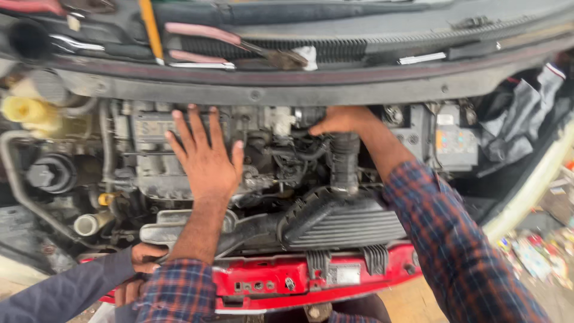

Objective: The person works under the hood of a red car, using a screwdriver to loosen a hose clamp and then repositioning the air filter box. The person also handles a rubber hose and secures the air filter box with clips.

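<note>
- Red-painted front crossmember (281,281) sits nearest the camera, with a small grey plate and bolt holes along it.
- At its left end a co-worker's hand (143,258), in a dark grey sleeve, grips the edge of the panel; not the wearer's own hand.
- Just behind the crossmember lies the black ribbed air duct (341,224), running into an upright corrugated intake hose (345,162).
- Left hand (206,158): fully open, fingers spread, palm flat on the grey engine cover (149,155); holds nothing, seems to brace the body.
- Right hand (338,119): reached deep, fingers curled down at the top of the intake hose, beside the white-capped fitting. Whether it clamps the hose or a clip there, I cannot tell; the fingertips are hidden.
- Judgement: step in hand is work on the hose's upper joint; next move calls for a firm pinch and a steady pull or twist, with the left hand as counter-support.
- Right of it, a battery (454,143).
- Farthest: pink-handled pliers (233,45) and a yellow tool (149,27) rest on the cowl ledge.
</note>
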